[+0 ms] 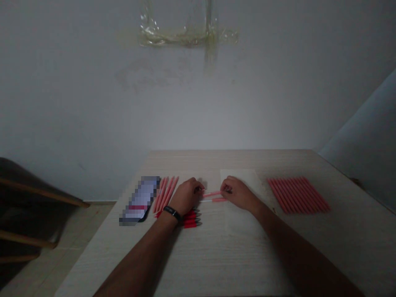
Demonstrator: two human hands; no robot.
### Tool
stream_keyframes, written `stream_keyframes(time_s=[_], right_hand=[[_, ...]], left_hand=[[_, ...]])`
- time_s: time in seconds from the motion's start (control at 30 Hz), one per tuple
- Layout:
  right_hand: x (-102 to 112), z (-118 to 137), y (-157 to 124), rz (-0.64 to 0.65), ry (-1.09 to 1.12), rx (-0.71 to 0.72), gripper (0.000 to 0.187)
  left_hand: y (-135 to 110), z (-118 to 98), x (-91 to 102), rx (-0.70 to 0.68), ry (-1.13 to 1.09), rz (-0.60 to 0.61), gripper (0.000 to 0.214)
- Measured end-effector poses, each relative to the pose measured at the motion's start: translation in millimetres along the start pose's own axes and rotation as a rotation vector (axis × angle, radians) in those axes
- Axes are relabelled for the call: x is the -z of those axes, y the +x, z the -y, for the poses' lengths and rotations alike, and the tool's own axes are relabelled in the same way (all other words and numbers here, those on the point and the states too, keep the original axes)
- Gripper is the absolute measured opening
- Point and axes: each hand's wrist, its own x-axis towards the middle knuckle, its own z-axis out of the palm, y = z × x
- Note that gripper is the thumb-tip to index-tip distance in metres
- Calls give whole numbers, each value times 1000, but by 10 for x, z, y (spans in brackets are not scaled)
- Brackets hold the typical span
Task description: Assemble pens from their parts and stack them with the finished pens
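Pink pen: mid-table, level, spanned between left hand and right hand; fingers curled shut on either end, seemingly steadying it. Sorted pink row lies right, loose barrels left.

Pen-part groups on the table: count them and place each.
4: a short pink row by the phone; two pieces between left hand and right hand; red black-tipped pieces by the left wrist; a long pink row far right. Some may be hidden.

Plain home room, wooden table, bare wall
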Motion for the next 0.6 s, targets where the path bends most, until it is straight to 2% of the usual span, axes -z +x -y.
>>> stream_keyframes(time_s=[0.37, 0.5, 0.6], right_hand=[[36, 29, -5, 16, -57, 69, 10], [28, 71, 7, -26, 10, 58, 4], [5, 144, 19, -69, 112, 57, 8]], left_hand=[[21, -84, -57, -87, -144, -60, 30], [15, -115, -48, -76, -186, -58, 33], [15, -147, -52, -83, -224, -49, 32]])
